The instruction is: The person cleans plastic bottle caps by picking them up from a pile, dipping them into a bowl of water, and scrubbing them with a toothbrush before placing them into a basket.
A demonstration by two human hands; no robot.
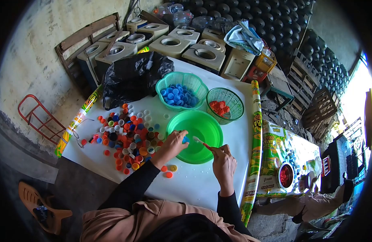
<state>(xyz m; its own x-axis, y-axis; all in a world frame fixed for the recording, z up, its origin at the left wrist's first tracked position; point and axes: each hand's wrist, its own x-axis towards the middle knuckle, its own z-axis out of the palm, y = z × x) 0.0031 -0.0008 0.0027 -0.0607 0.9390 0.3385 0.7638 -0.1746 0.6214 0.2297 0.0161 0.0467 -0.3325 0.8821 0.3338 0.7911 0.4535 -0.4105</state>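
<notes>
My left hand (174, 146) is closed on a blue bottle cap (185, 140) above the left side of a bright green basin (213, 155). Over the basin's right rim, my right hand (224, 162) grips a toothbrush (206, 145) with a red-and-white handle, its white head pointing toward the cap. The basin appears to hold some water. To the left lies a loose heap of mixed bottle caps (131, 137) in red, orange, white, blue and dark colours. Behind the basin stand a light green basket (163, 82) of blue caps and a darker green basket (237, 101) with red caps.
A black plastic bag (133, 76) lies at the table's back left. Rolled printed sheeting (253, 161) runs along the right edge. Water dispensers (170, 45) stand behind. At right, another person (319, 205) is by a second table with a red-filled bucket (285, 176). A plastic chair (40, 209) is lower left.
</notes>
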